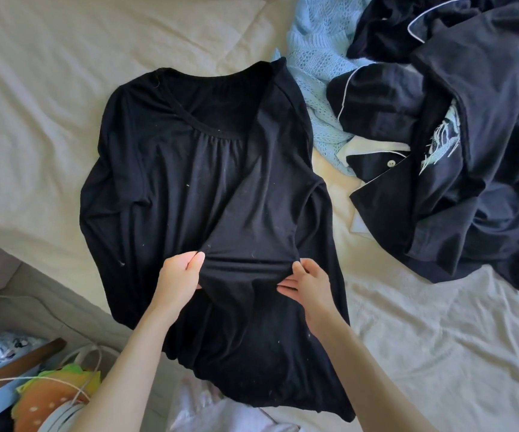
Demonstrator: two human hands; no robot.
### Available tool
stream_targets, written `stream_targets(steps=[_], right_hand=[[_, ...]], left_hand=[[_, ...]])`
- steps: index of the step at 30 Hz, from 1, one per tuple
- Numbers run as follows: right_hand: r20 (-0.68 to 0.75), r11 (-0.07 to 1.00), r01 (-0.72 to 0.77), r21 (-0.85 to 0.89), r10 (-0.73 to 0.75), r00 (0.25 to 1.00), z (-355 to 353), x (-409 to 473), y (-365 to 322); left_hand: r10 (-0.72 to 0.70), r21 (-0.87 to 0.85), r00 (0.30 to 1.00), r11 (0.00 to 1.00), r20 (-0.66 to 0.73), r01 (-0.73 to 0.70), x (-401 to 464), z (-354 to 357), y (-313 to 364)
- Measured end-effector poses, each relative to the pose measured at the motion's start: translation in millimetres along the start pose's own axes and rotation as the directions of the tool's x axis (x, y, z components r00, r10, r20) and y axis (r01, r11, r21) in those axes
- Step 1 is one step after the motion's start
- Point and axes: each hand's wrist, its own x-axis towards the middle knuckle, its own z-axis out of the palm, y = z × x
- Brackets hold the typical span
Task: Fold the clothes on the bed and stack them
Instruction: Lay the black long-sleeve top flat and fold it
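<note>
My fingertips vanish under the fabric. The black long-sleeved top (170, 169) lies flat on the bed (49, 88), neckline away from me, lengthwise toward me. My left hand (178, 277) and right hand (309, 280) pinch its folded-in sleeve.

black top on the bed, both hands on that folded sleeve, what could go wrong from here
The hands, left and right, pinch only the sleeve end, so the black top may bunch underneath when it is pulled. Its hem hangs over the bed edge and could slide off. The unfolded dark pile lies close and could get tangled in.
</note>
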Motion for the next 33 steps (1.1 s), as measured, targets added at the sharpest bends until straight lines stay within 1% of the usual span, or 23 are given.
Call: stream_targets(steps=[4,5,6,7,8,9,10,11,12,13,14,15,16,18,19,20,22,23,25,27,30,31,33], right_hand=[[0.128,0.973,-0.020,-0.228,0.050,0.990,-1,7,-4],[0.135,0.960,-0.009,-0.279,0.049,0.990,-1,10,-7],[0.111,0.954,0.007,-0.299,0.027,0.993,-1,13,-11],[0.068,0.960,0.023,-0.279,-0.004,0.998,0,17,-17],[0.020,0.978,0.028,-0.208,-0.024,1.000,0,23,-25],[-0.015,0.995,0.014,-0.096,-0.015,1.000,1,30,-34],[-0.026,0.999,-0.014,0.033,0.014,1.000,3,37,-44],[-0.022,0.989,-0.042,0.141,0.045,0.999,5,45,-55],[-0.015,0.978,-0.059,0.198,0.063,0.998,8,54,-65],[-0.012,0.973,-0.068,0.222,0.073,0.997,11,61,-74],[-0.022,0.967,-0.069,0.247,0.076,0.997,13,67,-83],[-0.044,0.955,-0.057,0.291,0.073,0.996,14,72,-92],[-0.071,0.937,-0.036,0.347,0.065,0.995,14,74,-99],[-0.114,0.904,0.016,0.427,0.036,0.993,12,74,-107],[-0.125,0.914,0.031,0.404,0.022,0.992,11,71,-107],[-0.128,0.939,0.032,0.341,0.013,0.992,12,67,-102],[-0.122,0.983,0.003,0.186,0.021,0.992,15,56,-82],[-0.111,0.992,-0.027,0.123,0.041,0.993,17,49,-69],[-0.068,0.994,-0.106,0.018,0.107,0.992,20,32,-39],[-0.011,0.987,-0.126,-0.104,0.126,0.992,23,14,-9],[0.085,0.959,-0.018,-0.284,0.044,0.995,28,-7,22],[0.111,0.945,0.016,-0.327,0.021,0.994,30,-11,28],[0.140,0.901,0.067,-0.428,-0.007,0.990,33,-13,33]], left_hand=[[-0.050,0.040,0.999,0.998,0.006,0.050,3,-9,2],[-0.054,0.049,0.999,0.997,0.002,0.054,5,-10,5],[-0.065,0.041,0.998,0.997,-0.010,0.065,8,-10,9],[-0.084,0.012,0.996,0.996,-0.015,0.084,12,-11,14],[-0.097,-0.029,0.995,0.995,-0.006,0.097,15,-11,21],[-0.100,-0.058,0.995,0.993,0.014,0.100,19,-10,28],[-0.087,-0.047,0.996,0.995,0.035,0.088,23,-8,35],[-0.060,0.013,0.997,0.998,0.051,0.060,26,-6,40],[-0.029,0.098,0.998,0.995,0.054,0.023,28,-3,45],[0.007,0.167,0.999,0.986,0.041,-0.014,31,-1,48],[0.051,0.186,0.999,0.981,0.018,-0.054,33,1,49],[0.093,0.152,0.996,0.984,-0.014,-0.090,34,1,49],[0.115,0.078,0.992,0.991,-0.051,-0.111,35,0,49],[0.092,-0.101,0.992,0.990,-0.089,-0.101,35,-6,48],[0.067,-0.139,0.995,0.987,-0.070,-0.076,33,-8,46],[0.046,-0.136,0.998,0.989,-0.030,-0.049,31,-9,42],[-0.003,-0.090,0.998,0.996,0.063,0.008,24,-10,28],[-0.023,-0.081,0.996,0.996,0.082,0.030,20,-10,20],[-0.053,-0.100,0.997,0.993,0.063,0.059,8,-10,4],[-0.090,-0.122,0.996,0.988,0.000,0.089,-5,-9,-12],[-0.139,-0.104,0.990,0.985,-0.023,0.136,-23,1,-25],[-0.135,-0.048,0.991,0.990,-0.006,0.135,-28,6,-27],[-0.081,0.075,0.996,0.994,0.033,0.079,-37,15,-28]])
